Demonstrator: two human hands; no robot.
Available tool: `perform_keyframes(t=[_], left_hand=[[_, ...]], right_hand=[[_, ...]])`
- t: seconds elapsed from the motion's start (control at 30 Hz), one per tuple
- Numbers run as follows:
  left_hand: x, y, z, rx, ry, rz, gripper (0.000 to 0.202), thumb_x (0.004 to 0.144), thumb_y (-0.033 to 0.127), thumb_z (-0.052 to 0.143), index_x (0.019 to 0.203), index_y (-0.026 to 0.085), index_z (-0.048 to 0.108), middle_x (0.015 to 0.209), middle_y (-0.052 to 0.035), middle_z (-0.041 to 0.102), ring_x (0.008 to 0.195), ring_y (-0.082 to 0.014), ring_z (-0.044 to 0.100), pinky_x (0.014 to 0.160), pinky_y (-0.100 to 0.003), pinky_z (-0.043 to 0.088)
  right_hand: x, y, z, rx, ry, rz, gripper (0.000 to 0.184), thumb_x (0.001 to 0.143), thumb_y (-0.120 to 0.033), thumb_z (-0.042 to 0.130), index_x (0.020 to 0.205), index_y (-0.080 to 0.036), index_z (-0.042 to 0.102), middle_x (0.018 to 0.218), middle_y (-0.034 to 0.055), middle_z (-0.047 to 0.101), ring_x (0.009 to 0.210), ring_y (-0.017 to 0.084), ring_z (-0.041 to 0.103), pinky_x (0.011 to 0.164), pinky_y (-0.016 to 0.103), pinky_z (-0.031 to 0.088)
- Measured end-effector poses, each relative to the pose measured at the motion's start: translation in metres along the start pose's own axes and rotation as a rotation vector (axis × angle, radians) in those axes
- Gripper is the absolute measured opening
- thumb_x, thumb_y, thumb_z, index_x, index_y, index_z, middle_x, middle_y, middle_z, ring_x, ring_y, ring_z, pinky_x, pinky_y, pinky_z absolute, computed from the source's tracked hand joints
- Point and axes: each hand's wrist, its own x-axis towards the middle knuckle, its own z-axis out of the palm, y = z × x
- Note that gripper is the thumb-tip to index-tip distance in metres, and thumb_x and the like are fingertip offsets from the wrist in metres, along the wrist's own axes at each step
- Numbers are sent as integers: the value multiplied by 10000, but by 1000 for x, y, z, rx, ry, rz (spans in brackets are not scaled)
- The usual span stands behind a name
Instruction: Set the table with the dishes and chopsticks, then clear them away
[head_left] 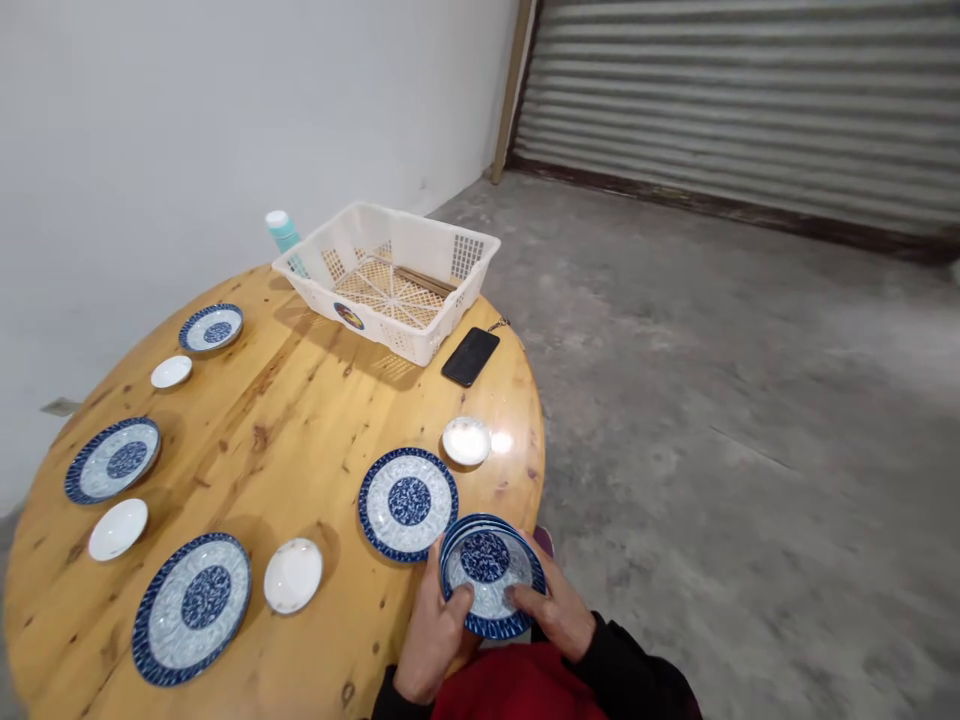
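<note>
A stack of blue-and-white bowls is held between both hands at the table's near right edge. My left hand grips the stack's left side, its thumb over the rim inside the top bowl. On the other side my right hand is closed on the rim, thumb also inside. Just beyond the stack lies a blue-rimmed plate, partly overlapped by it in view. A small white dish sits past that plate. How many bowls are stacked cannot be made out.
The round wooden table carries more blue-rimmed plates and small white dishes. At the far side stand a white plastic basket with chopsticks and a turquoise bottle. A black phone lies nearby.
</note>
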Motion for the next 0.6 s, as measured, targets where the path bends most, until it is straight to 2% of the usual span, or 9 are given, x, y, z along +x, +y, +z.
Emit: perform_keyframes(t=[0.07,0.17,0.3,0.4,0.5,0.6], left_hand=[[10,3,31,6,-11,-6,743,795,360,654,1485,167,455,1502,-134,524,1439,-333,406,1218,-447,292],[27,12,87,-16,-34,-14,723,786,330,644,1466,163,469,1488,-133,534,1401,-335,442,1204,-460,309],[47,24,170,-111,-58,27,627,771,267,645,1381,173,537,1396,-110,601,1329,-323,493,1158,-452,349],[62,28,227,-161,-80,80,536,739,196,647,1271,165,588,1249,-96,657,1207,-306,559,1086,-438,397],[75,30,268,-136,-86,88,514,697,133,643,1208,165,594,1149,-75,668,1109,-279,579,1004,-413,439],[87,31,288,-107,-92,85,536,686,112,651,1215,172,589,1137,-62,662,1083,-262,576,981,-393,448]], right_hand=[[6,3,-34,1,5,3,714,574,-266,603,1282,-175,612,1206,112,708,1178,342,610,1089,504,419],[17,-2,-90,9,22,-3,741,567,-282,602,1299,-168,604,1245,131,695,1206,348,605,1096,506,423],[29,-25,-172,-49,14,15,740,558,-302,593,1281,-145,621,1240,152,705,1200,358,622,1088,499,443],[36,-41,-232,-98,-50,31,687,596,-327,608,1257,-144,639,1218,152,721,1174,359,644,1064,485,471],[45,-48,-279,-158,-79,26,633,633,-348,623,1235,-158,661,1189,130,737,1150,353,656,1017,454,510],[53,-49,-304,-226,-66,67,578,659,-369,625,1198,-171,688,1078,104,766,1071,345,685,899,409,568]])
